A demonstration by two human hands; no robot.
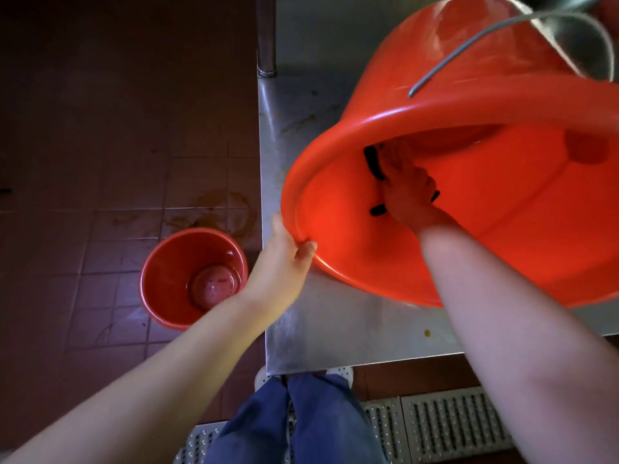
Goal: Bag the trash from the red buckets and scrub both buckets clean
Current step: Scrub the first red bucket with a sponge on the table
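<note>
Commercial kitchen wash area, stained stainless steel worktop [335, 333], steel post [266, 35] at its far corner, dark red tiled floor [100, 162] stained in patches, perforated metal drain grating [452, 426] underfoot

Steel table [335, 333] on brown tiled floor [100, 145]; metal drain grate [452, 423] near its front.

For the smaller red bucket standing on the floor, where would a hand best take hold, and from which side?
Take the smaller bucket by its rolled rim, coming from above on the side nearest the table. It stands upright, mouth open, no handle shows, and the smooth wall looks slippery.
</note>
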